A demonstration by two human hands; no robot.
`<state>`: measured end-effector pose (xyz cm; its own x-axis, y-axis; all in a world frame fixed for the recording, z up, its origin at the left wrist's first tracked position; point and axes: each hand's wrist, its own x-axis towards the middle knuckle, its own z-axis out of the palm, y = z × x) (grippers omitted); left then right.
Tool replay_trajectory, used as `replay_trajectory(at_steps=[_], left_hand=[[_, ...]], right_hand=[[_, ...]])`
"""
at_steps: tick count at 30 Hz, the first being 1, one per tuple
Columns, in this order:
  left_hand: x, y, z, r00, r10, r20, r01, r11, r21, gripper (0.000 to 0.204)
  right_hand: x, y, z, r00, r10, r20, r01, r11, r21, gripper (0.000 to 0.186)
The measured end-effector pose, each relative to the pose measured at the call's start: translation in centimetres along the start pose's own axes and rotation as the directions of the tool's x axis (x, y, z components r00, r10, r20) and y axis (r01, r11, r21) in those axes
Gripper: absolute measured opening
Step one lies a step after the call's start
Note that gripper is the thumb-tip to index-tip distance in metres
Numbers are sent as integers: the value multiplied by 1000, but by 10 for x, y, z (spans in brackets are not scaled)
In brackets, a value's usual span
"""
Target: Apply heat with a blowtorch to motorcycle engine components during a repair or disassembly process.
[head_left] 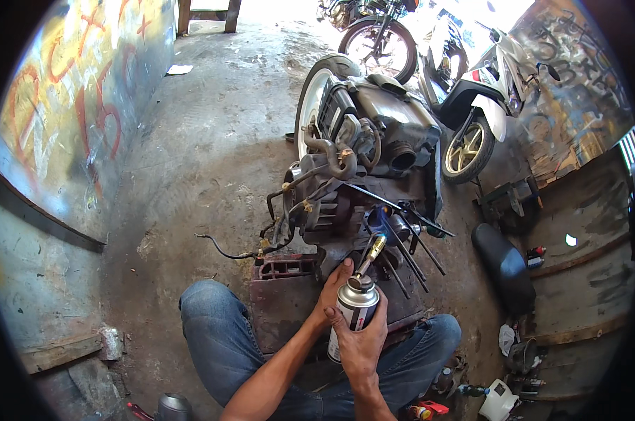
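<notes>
My right hand point(363, 340) is wrapped around a silver and white gas canister point(359, 296). A blowtorch head with a brass-coloured nozzle point(375, 248) is fitted on its top. A blue flame comes from the nozzle and meets the front of a greasy scooter engine point(335, 214), near a round opening. Just left of the canister is my left hand point(333, 284), with one digit pointing up beside the engine's lower edge. Its other fingers are hidden behind the canister. Several thin black rods point(410, 259) stick out of the engine near the flame.
Under the engine is a dark red plastic crate point(282, 298), between my knees. Loose hoses and a cable point(226, 254) hang to the left. Behind the engine is its wheel point(310, 112). A white scooter point(482, 98) and a detached seat point(503, 266) are at the right.
</notes>
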<state>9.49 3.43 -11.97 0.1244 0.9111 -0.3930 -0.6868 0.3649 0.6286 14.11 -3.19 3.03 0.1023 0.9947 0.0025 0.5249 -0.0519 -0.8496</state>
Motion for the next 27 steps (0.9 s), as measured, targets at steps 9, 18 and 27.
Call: replay_trajectory(at_steps=[9,18,27], left_hand=[[7,-11,-6,1000,25,-19,-22,991,129,89],[14,-27,-17,999,25,41,-39,924,381,81],[20,-35,-19,999,36,-28,-33,993,116,96]], right_hand=[[3,5,0,1000,-13,19,14,998,-63,90],[3,4,0,999,-32,26,34,996,-85,87],[2,8,2,999,-49,-8,48,996,-78,88]])
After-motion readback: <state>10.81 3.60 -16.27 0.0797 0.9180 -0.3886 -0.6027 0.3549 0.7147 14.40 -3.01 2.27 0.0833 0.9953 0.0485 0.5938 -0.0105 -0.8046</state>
